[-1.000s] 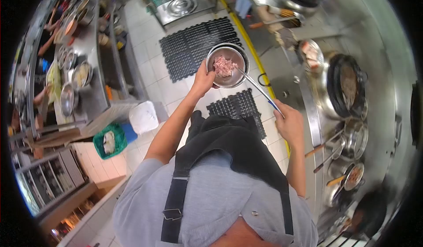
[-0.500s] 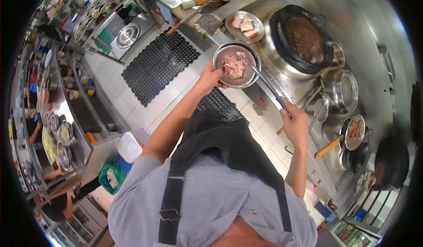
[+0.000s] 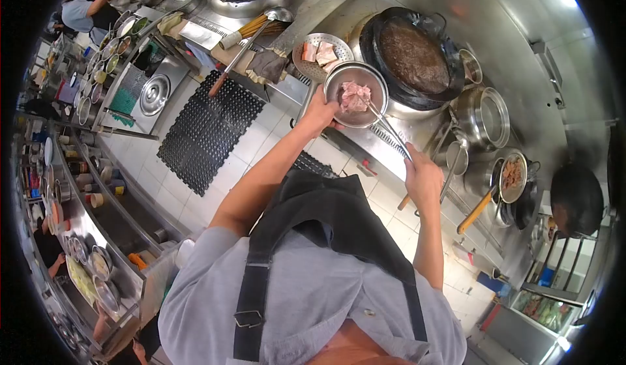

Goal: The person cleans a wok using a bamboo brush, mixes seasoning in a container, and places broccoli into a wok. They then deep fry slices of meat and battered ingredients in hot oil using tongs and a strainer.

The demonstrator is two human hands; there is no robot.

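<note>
L hand [image 3: 321, 112] half-curled, fingers pinching rim of metal bowl [image 3: 334, 116]; R hand [image 3: 424, 175] closed round handle end of metal tongs [image 3: 391, 132], tips in the meat. Raw meat [image 3: 354, 96] pink, glossy, clumped (w/ paler bits) in bowl, which is held up beside wok [image 3: 415, 55] of brown liquid, nr perforated pan [image 3: 319, 53] w/ paler chunks.

Metal bowl [image 3: 383, 86], round and steep-walled, upper center of the frame, held in the left hand [image 3: 320, 113] with its mouth facing the camera. Pale pink raw meat [image 3: 354, 96], in a loose clump of pieces, lies inside. Slender metal tongs [image 3: 389, 129], gripped in the right hand [image 3: 424, 175], slant up and left, tips at the meat.
</note>
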